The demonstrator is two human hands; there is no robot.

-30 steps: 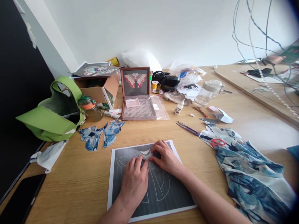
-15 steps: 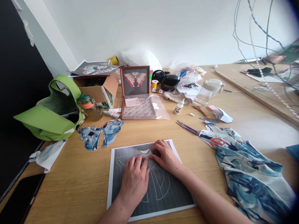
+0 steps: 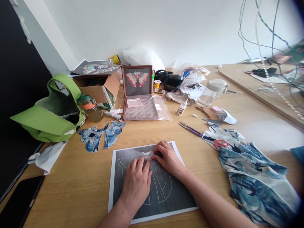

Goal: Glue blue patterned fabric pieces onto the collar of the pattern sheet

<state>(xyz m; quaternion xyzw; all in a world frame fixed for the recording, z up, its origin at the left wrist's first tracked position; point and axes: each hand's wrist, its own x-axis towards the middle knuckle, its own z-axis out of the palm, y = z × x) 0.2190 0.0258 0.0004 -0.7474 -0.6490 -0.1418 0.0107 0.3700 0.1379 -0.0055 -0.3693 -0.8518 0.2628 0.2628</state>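
Observation:
A dark printed pattern sheet (image 3: 166,196) with white garment outlines lies on the wooden table (image 3: 71,186) in front of me. My left hand (image 3: 137,180) rests flat on the sheet, fingers pointing away. My right hand (image 3: 167,156) lies beside it, fingertips pressing a small pale crescent piece (image 3: 147,153) near the sheet's top. The fingertips of both hands meet by that piece. Neither hand holds anything.
Blue fabric cut-outs (image 3: 101,136) lie left of the sheet and blue patterned cloth (image 3: 251,177) with red-handled scissors (image 3: 219,143) to the right. Purple snips (image 3: 191,129), a glue bottle (image 3: 181,108), a framed picture (image 3: 137,80), a green bag (image 3: 51,114) and a phone (image 3: 17,202) surround the sheet.
Both hands stay on the sheet with only slight finger shifts near the crescent piece. The view has tilted a little.

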